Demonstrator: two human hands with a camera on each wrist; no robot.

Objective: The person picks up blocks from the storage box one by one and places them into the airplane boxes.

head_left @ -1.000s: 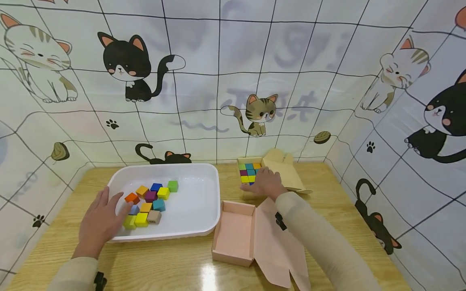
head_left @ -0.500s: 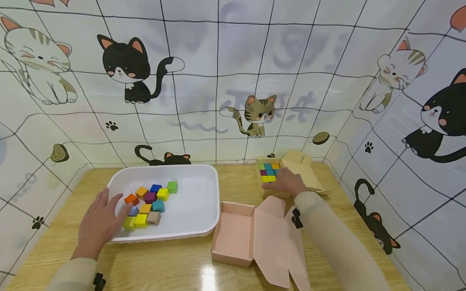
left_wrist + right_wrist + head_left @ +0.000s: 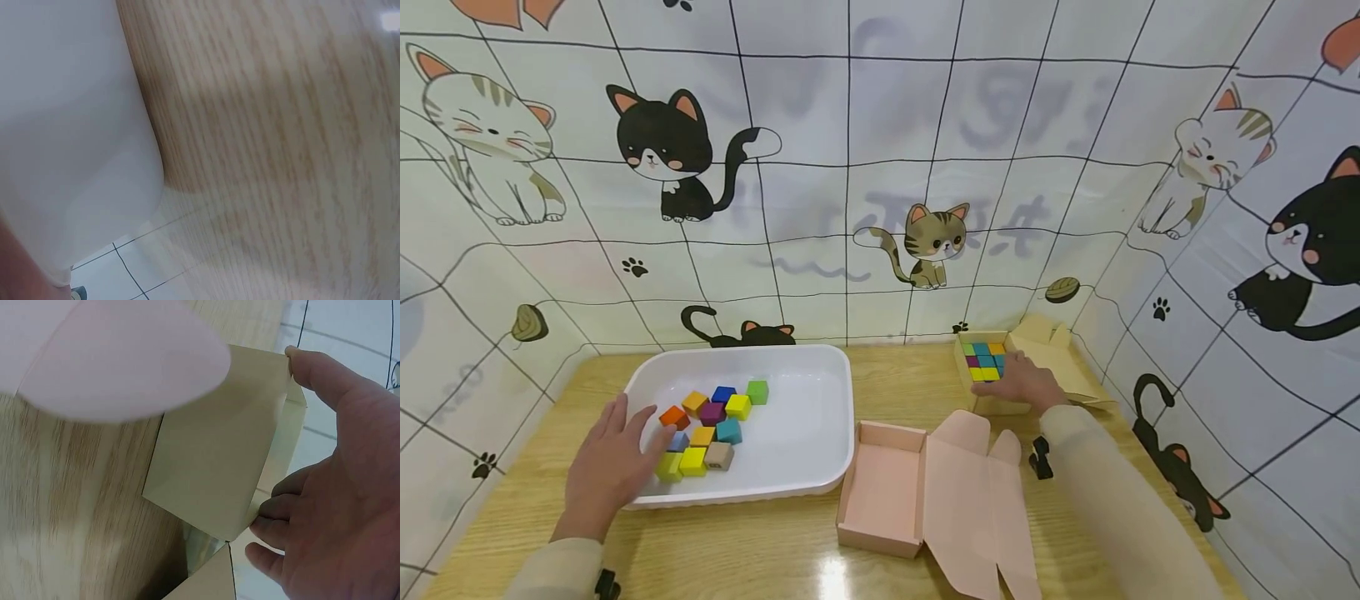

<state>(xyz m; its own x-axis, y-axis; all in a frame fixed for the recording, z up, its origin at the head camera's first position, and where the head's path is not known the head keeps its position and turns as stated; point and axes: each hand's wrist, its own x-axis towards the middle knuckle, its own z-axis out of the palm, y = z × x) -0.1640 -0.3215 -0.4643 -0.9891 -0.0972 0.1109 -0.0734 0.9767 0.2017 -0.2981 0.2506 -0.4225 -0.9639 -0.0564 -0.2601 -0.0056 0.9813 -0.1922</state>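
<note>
My left hand rests over the left rim of a white tray, fingers fairly straight and thumb near the cubes. Several coloured wooden cubes lie loose in the tray's left half. At the back right, my right hand holds the near side of a pale yellow cardboard box. In the right wrist view, the thumb is at one corner of this box and the bent fingers reach its rim farther along. Neat rows of coloured cubes fill its visible part; the hand hides the rest.
An open pink cardboard box stands right of the tray, its lid spread over the wooden table. The yellow box's lid leans open to the right. A cat-printed sheet forms the back and sides.
My right hand has slid the yellow box with its cubes to the right along the back of the table, away from the tray. My left hand has stayed at the tray's rim.
</note>
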